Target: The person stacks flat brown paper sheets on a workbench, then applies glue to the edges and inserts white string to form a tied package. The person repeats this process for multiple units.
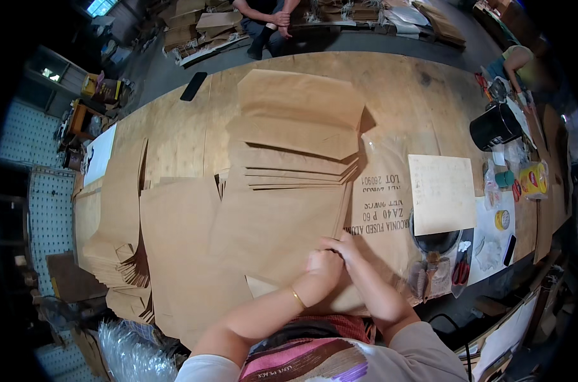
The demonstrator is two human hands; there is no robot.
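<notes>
Several brown kraft paper bags (pixel 270 219) lie fanned in an overlapping pile in front of me, their folded ends (pixel 295 137) stepped toward the far side. At the near right edge of the pile my two hands are close together. My left hand (pixel 324 267) is closed, its fingers curled under and mostly hidden. Just beyond it, my right hand (pixel 344 247) is closed at the side edge of the top paper bag, with the fingertips partly hidden. Beneath and to the right is a printed paper bag (pixel 381 204).
More folded bags (pixel 120 254) are stacked at the left. A cream sheet (pixel 442 191) covers part of a dark round dish (pixel 438 242). Red-handled scissors (pixel 459 272), a black bucket (pixel 494 127) and a yellow tub (pixel 532 180) stand right. A phone (pixel 194 86) lies far left. Two other people are beyond the table.
</notes>
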